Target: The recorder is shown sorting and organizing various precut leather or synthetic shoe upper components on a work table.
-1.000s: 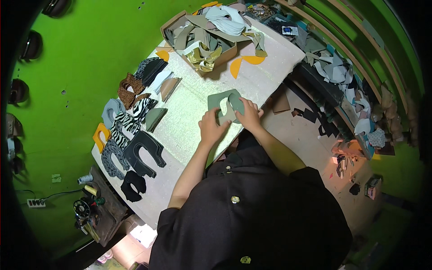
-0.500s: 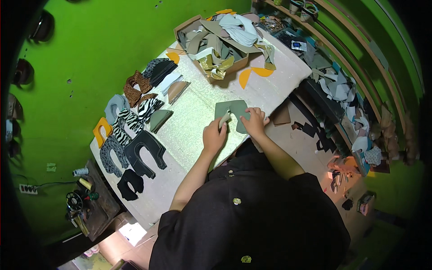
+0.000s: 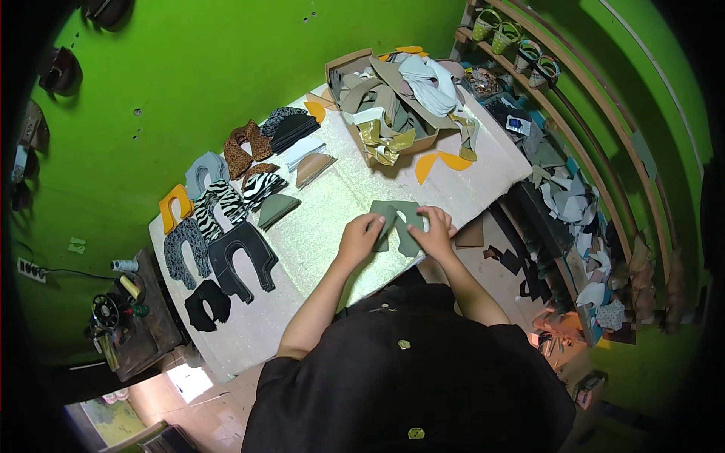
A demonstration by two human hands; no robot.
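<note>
Near the table's front edge lies a grey-green U-shaped cut piece (image 3: pixel 408 243), fabric or thin leather, with its opening toward me. My left hand (image 3: pixel 361 238) pinches its left leg between thumb and fingers. On the opposite leg, my right hand (image 3: pixel 436 232) has its thumb on top and its fingers curled at the outer edge. Left of my hands sits a small stack of grey-green half-round pieces (image 3: pixel 279 211). Beyond it are zebra-striped pieces (image 3: pixel 220 202) and a stack of black U-shaped pieces (image 3: pixel 240 260).
A cardboard box (image 3: pixel 408 151) overflowing with scraps stands at the table's back right, with orange half-round offcuts (image 3: pixel 426 167) beside it. Leopard-print pieces (image 3: pixel 248 146) and an orange U-shaped piece (image 3: pixel 175 208) lie along the far left edge. Right of the table, a shelf holds scraps (image 3: pixel 572 198).
The whole view has shifted. My left hand earlier gripped a folded-up edge at the piece's inner slit; now that leg lies flatter and the U opening shows between both hands.
</note>
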